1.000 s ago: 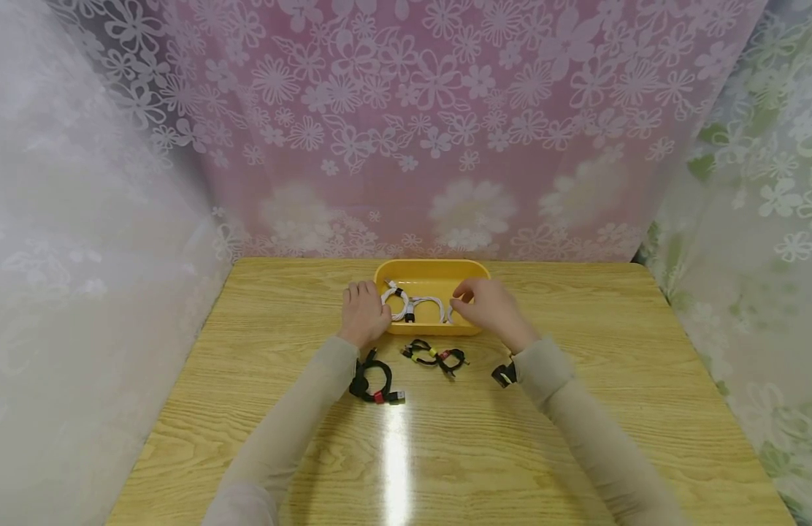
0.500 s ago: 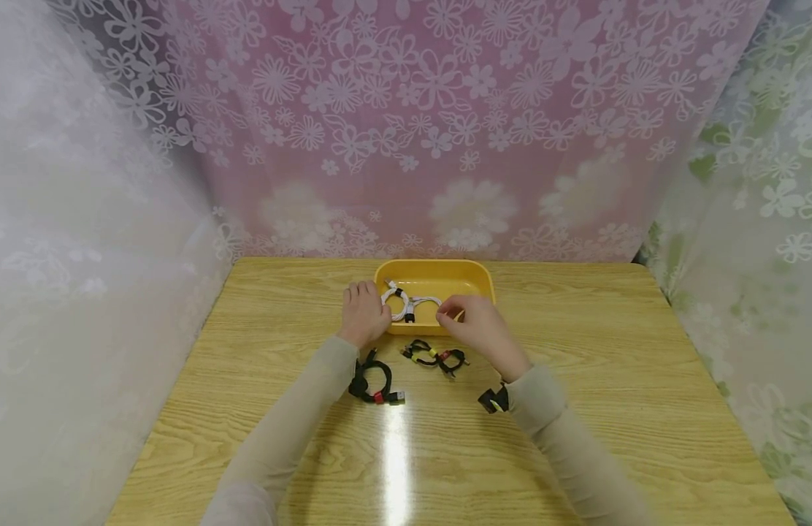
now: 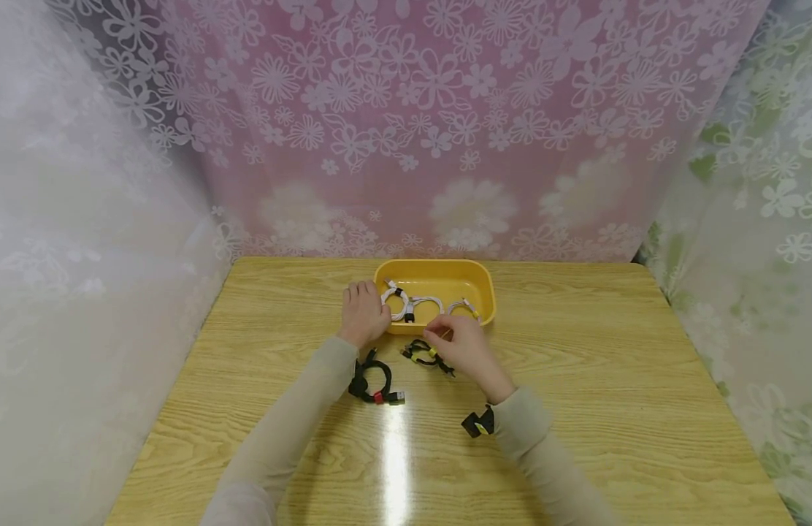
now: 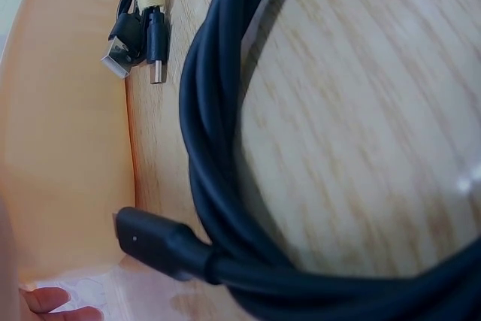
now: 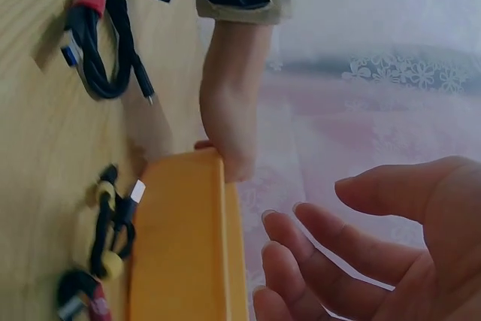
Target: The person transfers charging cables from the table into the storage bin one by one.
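Note:
My left hand (image 3: 366, 313) holds the left end of a yellow plastic bin (image 3: 439, 269). Three coiled white cables lie in it: one with a black tie (image 3: 398, 292) at left, another (image 3: 432, 299) in the middle, and one with a yellow tie (image 3: 464, 303) at right. Just over the bin's front rim is my right hand (image 3: 468, 351), fingers loosely bent. The right wrist view shows nothing between those fingers. Below it lies a small black cable with yellow ties (image 3: 422, 353); a red-tied black cable (image 5: 83, 298) beside it is mostly hidden in the head view.
A larger coiled black cable (image 3: 380, 380) with a red tie lies on the wooden table (image 3: 610, 351), near my left wrist. A black strap device (image 3: 478, 422) sits at my right wrist. Flower-patterned curtains (image 3: 432, 146) stand behind and on both sides.
My right hand has come from inside the bin's right part toward me and leftward, over the front rim. The right white cable is now uncovered in the bin. My left hand has stayed put.

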A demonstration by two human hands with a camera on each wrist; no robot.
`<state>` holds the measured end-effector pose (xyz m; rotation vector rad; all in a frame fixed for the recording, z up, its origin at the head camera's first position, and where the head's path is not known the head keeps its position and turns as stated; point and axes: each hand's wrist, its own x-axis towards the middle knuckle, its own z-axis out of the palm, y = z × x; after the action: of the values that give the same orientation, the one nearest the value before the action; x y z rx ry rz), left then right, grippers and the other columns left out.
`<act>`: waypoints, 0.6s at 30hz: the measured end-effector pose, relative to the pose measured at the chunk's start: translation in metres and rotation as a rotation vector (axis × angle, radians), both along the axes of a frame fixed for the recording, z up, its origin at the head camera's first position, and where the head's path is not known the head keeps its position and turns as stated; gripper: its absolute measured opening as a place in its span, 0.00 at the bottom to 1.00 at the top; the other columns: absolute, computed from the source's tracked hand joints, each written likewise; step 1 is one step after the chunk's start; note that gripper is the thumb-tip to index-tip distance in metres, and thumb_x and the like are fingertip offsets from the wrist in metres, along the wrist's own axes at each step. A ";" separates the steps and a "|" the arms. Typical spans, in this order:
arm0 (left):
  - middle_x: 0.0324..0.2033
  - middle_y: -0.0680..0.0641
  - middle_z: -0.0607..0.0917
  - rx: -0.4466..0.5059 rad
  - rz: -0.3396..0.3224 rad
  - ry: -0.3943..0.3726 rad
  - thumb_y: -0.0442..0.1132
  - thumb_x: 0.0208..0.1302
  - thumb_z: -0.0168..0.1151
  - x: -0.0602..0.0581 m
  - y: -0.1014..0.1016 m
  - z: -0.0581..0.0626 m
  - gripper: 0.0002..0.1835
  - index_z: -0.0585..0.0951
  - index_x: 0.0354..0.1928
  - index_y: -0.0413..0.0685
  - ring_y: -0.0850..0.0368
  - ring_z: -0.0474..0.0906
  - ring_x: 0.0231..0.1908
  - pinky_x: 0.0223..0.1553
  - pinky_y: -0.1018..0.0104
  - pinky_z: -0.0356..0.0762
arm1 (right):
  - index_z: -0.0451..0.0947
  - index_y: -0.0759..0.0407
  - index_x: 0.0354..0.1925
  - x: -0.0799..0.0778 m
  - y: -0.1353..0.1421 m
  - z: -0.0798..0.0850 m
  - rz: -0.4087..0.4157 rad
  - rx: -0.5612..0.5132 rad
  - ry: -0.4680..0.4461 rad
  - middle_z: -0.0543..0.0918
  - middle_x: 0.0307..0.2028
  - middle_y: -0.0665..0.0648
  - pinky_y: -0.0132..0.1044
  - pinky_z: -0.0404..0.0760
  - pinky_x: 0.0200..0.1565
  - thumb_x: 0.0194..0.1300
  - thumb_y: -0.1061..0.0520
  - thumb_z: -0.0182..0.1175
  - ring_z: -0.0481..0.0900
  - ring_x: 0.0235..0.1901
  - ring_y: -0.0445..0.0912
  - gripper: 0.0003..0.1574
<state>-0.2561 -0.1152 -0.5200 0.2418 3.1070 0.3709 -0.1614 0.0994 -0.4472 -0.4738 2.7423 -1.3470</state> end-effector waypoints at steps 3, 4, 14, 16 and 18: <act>0.52 0.32 0.71 0.003 0.004 0.003 0.43 0.71 0.42 0.000 0.001 -0.001 0.21 0.67 0.55 0.32 0.36 0.63 0.55 0.60 0.46 0.58 | 0.86 0.58 0.38 0.004 -0.006 -0.008 -0.013 -0.021 -0.008 0.85 0.34 0.52 0.38 0.78 0.32 0.65 0.57 0.65 0.78 0.28 0.43 0.06; 0.52 0.32 0.71 0.004 0.006 0.005 0.43 0.70 0.43 0.000 0.001 -0.001 0.21 0.67 0.55 0.32 0.36 0.63 0.56 0.60 0.46 0.58 | 0.86 0.59 0.38 0.006 -0.008 -0.010 -0.014 -0.033 -0.012 0.85 0.33 0.52 0.38 0.78 0.32 0.65 0.58 0.65 0.78 0.27 0.43 0.06; 0.51 0.33 0.72 -0.002 0.023 0.027 0.43 0.69 0.45 -0.001 0.002 -0.002 0.20 0.67 0.53 0.33 0.37 0.63 0.54 0.60 0.47 0.57 | 0.85 0.59 0.38 0.020 -0.030 -0.039 -0.030 -0.103 -0.078 0.85 0.31 0.49 0.36 0.78 0.33 0.64 0.59 0.65 0.79 0.29 0.44 0.05; 0.51 0.34 0.72 -0.007 0.023 0.028 0.43 0.69 0.45 -0.001 0.002 -0.002 0.20 0.67 0.53 0.33 0.37 0.63 0.54 0.60 0.47 0.57 | 0.85 0.59 0.38 0.023 -0.035 -0.044 -0.032 -0.110 -0.086 0.85 0.31 0.50 0.36 0.77 0.33 0.64 0.59 0.64 0.79 0.28 0.43 0.05; 0.51 0.34 0.71 -0.011 0.022 0.025 0.43 0.69 0.45 -0.001 0.002 -0.002 0.20 0.67 0.54 0.33 0.38 0.63 0.55 0.60 0.47 0.57 | 0.85 0.59 0.39 0.027 -0.039 -0.048 -0.036 -0.112 -0.084 0.84 0.31 0.51 0.36 0.77 0.33 0.64 0.59 0.64 0.78 0.28 0.43 0.06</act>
<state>-0.2570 -0.1129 -0.5221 0.2134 3.1383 0.3538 -0.1347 0.0605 -0.4950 -0.3658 2.6309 -1.4993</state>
